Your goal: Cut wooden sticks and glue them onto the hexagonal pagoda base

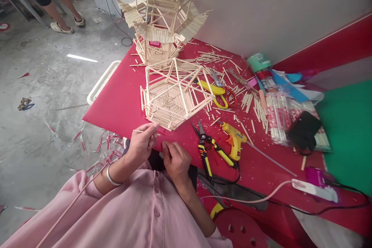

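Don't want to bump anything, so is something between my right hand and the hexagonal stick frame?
Nothing visible stands between your right hand and the frame; red tabletop shows there. Your left hand is off to the left.

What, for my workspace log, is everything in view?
Table: one, red, centre
Stick tower: one, pale, table's far end
Stick frame: one, pale, before tower
Loose sticks: many, pale, across table
Scissors: one, yellow-handled, beside frame
Cutters: one, black-yellow, table's front edge
Glue gun: one, yellow, beside cutters
Packets: several, clear-red, table's right
Container: one, green, beyond packets
Dark object: one, black, by packets
Wrappers: many, red-white, lower left
Shoes: two, pale, upper left
Left hand: one, pink-sleeved, holding thin stick
Right hand: one, pink-sleeved, near table
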`<action>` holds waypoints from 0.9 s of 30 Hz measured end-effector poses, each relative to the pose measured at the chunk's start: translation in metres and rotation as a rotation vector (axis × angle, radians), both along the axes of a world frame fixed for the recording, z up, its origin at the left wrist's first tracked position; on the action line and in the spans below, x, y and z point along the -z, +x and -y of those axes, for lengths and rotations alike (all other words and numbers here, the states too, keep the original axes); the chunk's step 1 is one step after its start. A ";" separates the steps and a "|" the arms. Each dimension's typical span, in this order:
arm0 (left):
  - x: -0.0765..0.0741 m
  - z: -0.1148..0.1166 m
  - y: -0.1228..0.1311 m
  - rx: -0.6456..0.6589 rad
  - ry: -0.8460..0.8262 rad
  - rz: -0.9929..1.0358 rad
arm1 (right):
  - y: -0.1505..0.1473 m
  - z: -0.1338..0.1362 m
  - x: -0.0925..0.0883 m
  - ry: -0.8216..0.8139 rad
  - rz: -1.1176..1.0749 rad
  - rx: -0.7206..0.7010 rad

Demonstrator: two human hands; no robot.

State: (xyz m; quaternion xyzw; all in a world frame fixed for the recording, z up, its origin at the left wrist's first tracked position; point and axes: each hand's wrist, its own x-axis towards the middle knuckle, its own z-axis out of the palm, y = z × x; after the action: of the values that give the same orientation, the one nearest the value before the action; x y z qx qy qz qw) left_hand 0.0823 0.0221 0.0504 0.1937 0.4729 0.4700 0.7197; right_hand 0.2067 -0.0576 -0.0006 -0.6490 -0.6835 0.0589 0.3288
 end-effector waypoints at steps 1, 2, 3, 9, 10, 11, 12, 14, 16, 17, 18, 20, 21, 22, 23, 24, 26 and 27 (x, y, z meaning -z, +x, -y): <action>0.000 0.000 0.000 -0.001 0.002 -0.001 | 0.000 0.000 0.000 -0.002 0.000 0.001; 0.000 0.000 0.000 -0.003 0.003 -0.004 | 0.000 0.000 0.000 -0.003 -0.001 0.002; 0.000 0.000 0.000 -0.005 0.005 -0.006 | 0.000 0.000 0.000 -0.003 -0.003 0.001; 0.001 0.000 0.001 -0.018 -0.006 -0.007 | 0.000 0.000 -0.001 -0.010 0.002 -0.003; 0.001 0.000 0.001 -0.018 -0.008 -0.007 | 0.000 0.000 -0.002 -0.011 0.005 -0.003; 0.001 0.000 0.001 -0.019 -0.009 -0.006 | 0.000 0.000 -0.002 -0.009 0.006 -0.004; 0.001 0.000 0.001 -0.018 -0.009 -0.005 | 0.000 -0.001 -0.003 -0.007 0.007 -0.004; 0.001 0.000 0.001 -0.019 -0.008 -0.005 | 0.000 -0.001 -0.004 -0.007 0.006 -0.005; 0.001 0.000 0.001 -0.020 -0.007 -0.005 | 0.000 -0.001 -0.004 -0.009 0.005 -0.004; 0.001 0.000 0.000 -0.020 -0.007 -0.005 | 0.000 -0.001 -0.004 -0.009 0.005 -0.006; 0.001 0.000 0.000 -0.021 -0.006 -0.006 | 0.000 0.000 -0.003 -0.007 0.005 -0.007; 0.002 0.000 0.000 -0.020 -0.006 -0.005 | 0.000 0.000 -0.002 -0.002 0.004 -0.007; 0.003 0.000 0.000 -0.020 -0.005 -0.004 | 0.000 0.000 -0.001 0.002 0.003 -0.006; 0.003 0.000 0.000 -0.019 -0.003 -0.004 | 0.000 0.000 -0.001 0.006 0.002 -0.005; 0.004 0.000 0.000 -0.016 -0.001 -0.005 | 0.000 -0.001 0.000 0.009 0.001 -0.005; 0.004 0.000 0.000 -0.016 0.001 -0.006 | 0.000 -0.001 0.000 0.011 0.000 -0.005; 0.005 0.000 0.000 -0.017 0.002 -0.006 | 0.000 -0.001 -0.001 0.014 -0.002 -0.007; 0.005 0.000 0.000 -0.018 0.002 -0.005 | -0.001 -0.001 -0.002 0.016 -0.003 -0.007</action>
State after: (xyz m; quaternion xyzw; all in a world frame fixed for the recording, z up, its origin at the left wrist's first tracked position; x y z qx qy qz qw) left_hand 0.0820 0.0221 0.0458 0.1915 0.4760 0.4763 0.7141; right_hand 0.2061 -0.0566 0.0013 -0.6438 -0.6857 0.0557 0.3349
